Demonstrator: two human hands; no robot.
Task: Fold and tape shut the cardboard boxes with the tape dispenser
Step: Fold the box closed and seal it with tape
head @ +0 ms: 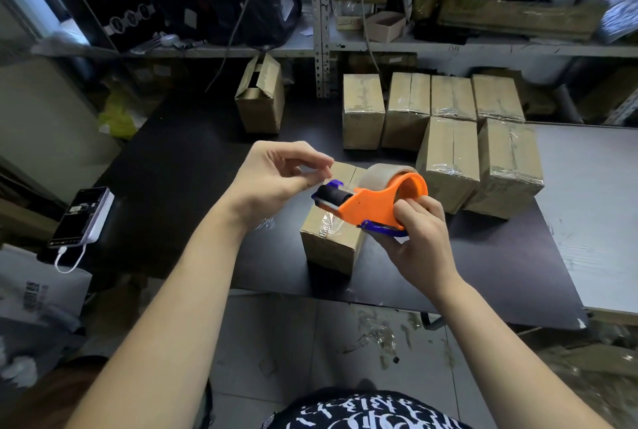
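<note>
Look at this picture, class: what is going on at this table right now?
A person holds an orange tape dispenser in the right hand above a small cardboard box on the dark table. The left hand seems to pinch the tape end at the dispenser's front. Tape already lies on the box's near edge. Six taped boxes stand behind to the right; one open box stands at the back.

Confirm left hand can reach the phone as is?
Probably yes. The phone lies at the left edge of the table, nothing standing between it and the left hand. That hand seems to pinch the tape end at the dispenser, so it must release first.
</note>
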